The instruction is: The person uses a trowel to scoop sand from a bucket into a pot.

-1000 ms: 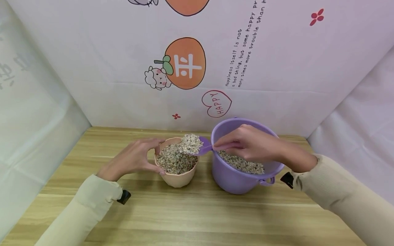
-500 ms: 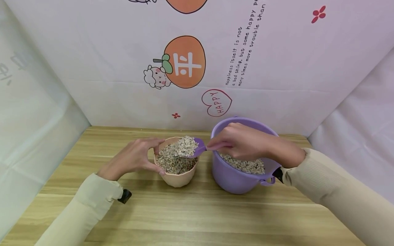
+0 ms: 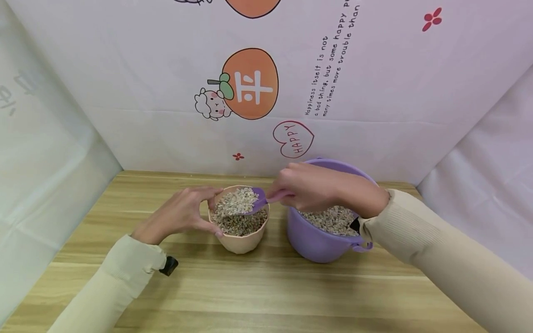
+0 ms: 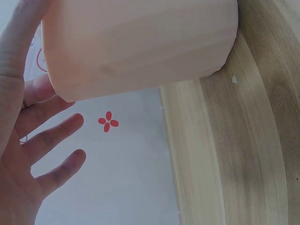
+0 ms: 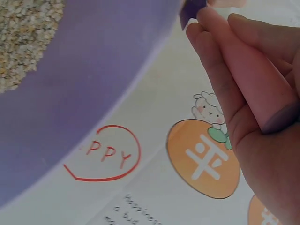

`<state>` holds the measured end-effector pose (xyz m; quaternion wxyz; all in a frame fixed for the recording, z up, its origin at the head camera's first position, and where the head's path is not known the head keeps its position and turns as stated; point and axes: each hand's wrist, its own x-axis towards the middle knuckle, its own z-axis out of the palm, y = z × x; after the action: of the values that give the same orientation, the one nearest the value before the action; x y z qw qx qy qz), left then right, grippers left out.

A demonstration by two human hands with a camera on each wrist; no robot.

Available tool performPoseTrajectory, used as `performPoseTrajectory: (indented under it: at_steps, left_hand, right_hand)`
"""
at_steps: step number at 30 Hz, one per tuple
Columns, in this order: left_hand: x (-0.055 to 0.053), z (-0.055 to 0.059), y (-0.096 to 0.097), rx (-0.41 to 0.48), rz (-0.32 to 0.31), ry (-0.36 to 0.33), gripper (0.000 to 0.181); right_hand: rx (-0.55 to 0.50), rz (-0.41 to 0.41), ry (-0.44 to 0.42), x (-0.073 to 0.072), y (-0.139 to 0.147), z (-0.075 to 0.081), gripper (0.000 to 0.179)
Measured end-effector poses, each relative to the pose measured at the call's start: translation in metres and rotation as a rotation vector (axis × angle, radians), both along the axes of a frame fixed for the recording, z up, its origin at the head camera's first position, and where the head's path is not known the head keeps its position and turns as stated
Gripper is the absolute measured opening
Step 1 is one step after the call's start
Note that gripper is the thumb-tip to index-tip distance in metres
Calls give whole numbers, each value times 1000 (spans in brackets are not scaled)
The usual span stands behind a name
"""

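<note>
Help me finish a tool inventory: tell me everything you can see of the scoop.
The scoop has a purple blade, a pink handle and a darker, purplish handle end; it looks like plastic. Pale, flecked grains are heaped on the blade, which points toward the person's left over the peach pot. The person's right grip is closed round the handle. Whether the blade touches the pot's contents cannot be told.

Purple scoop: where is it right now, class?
In the head view, the purple scoop, heaped with grains, is over the peach pot, left of the purple bucket, with its pink handle in the right hand.
</note>
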<state>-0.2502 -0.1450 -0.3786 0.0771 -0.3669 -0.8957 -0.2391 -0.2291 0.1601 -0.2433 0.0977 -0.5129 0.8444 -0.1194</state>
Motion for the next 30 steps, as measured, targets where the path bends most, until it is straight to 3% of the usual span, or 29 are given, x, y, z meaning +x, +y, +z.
performPoseTrajectory:
  at_steps: [9,16,23,30]
  left_hand:
    - [-1,0,1,2,2,-3,59]
    - [-1,2,2,0,8,-9,68]
    - [-1,0,1,12,2,-12,59]
    - [-2,-2,2,18,-1,-8,71]
  right_hand:
    - [116,-42,-2,0,-16,20,30]
    - [145,-48,-27,4,-18,29,41]
    - [177,-58,-33,6,-18,35,43]
    - [202,-45,-25,6,-16,37,43]
